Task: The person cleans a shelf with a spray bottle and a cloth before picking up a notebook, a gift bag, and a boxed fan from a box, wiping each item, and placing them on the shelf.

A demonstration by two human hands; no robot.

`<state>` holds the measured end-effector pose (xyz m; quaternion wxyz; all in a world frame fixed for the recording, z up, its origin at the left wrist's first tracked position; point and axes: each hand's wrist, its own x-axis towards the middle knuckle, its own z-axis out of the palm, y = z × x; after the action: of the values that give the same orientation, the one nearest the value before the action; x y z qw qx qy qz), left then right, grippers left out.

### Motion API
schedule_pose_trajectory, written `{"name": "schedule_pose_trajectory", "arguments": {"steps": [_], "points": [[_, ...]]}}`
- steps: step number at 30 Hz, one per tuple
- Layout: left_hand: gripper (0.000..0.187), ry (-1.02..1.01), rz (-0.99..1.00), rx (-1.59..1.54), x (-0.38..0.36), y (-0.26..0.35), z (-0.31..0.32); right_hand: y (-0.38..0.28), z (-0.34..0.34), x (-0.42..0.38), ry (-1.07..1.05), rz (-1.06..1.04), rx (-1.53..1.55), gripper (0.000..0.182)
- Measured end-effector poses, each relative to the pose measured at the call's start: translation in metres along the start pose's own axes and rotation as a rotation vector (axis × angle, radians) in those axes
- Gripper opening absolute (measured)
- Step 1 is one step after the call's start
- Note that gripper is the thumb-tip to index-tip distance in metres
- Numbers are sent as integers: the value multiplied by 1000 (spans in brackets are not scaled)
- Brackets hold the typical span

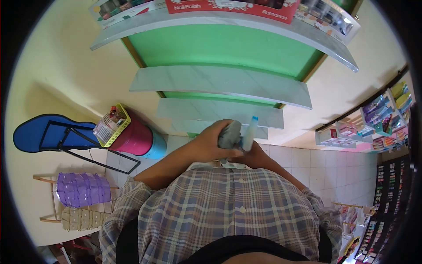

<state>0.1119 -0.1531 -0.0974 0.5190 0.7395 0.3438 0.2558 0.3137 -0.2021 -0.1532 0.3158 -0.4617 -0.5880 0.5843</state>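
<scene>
In front of my belly, my left hand (210, 141) is closed around a bunched grey cloth (229, 135). Close beside it, my right hand (252, 156) grips a slim, clear bottle with a blue top (250, 135), tilted slightly and a little blurred. The two hands are almost touching, and most of the right fingers are hidden behind the bottle and cloth. Beyond them rise the marbled grey shelf boards (220, 81) of a rack with a green back panel (224, 46).
Boxes of nail polish (233, 9) stand on the top shelf. To the left are a yellow basket (115, 125) on a red bin (134, 138), a folded blue chair (41, 134) and purple bags (83, 189). Stocked shelves (378, 119) and a dark display rack (387, 198) line the right.
</scene>
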Motion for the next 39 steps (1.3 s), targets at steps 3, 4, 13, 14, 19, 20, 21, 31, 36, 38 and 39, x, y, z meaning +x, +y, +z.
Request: {"name": "schedule_pose_trajectory", "arguments": {"steps": [3, 4, 13, 14, 19, 20, 21, 31, 36, 38, 39], "points": [[55, 347, -30, -477, -13, -29, -45, 23, -10, -7, -47, -44, 39, 47], [53, 506, -134, -718, -18, -39, -69, 24, -12, -9, -57, -45, 40, 47], [26, 768, -281, 194, -3, -45, -239, 29, -25, -13, 99, 36, 165, 43], [26, 939, -175, 514, -1, -55, -244, 29, -25, -15, 97, 30, 166, 43], [27, 1088, 337, 904, -1, -18, -209, 20, -21, -16, 125, 100, 112, 41], [27, 1088, 330, 905, 6, -21, -197, 19, -21, -16, 120, 104, 113, 41], [27, 1005, 292, 1142, 12, -29, -185, 18, -22, -16, 121, 107, 104, 40], [26, 841, 174, 1239, 21, -78, -202, 31, -28, -22, 154, 128, 86, 39], [33, 758, 231, 1055, 70, -50, -107, 38, -35, -25, 144, 136, 93, 38], [33, 689, 273, 1018, 69, -46, -90, 37, -42, -26, 149, 128, 97, 39], [33, 692, 269, 1017, 66, -48, -95, 37, -48, -29, 163, 95, 53, 40]]}}
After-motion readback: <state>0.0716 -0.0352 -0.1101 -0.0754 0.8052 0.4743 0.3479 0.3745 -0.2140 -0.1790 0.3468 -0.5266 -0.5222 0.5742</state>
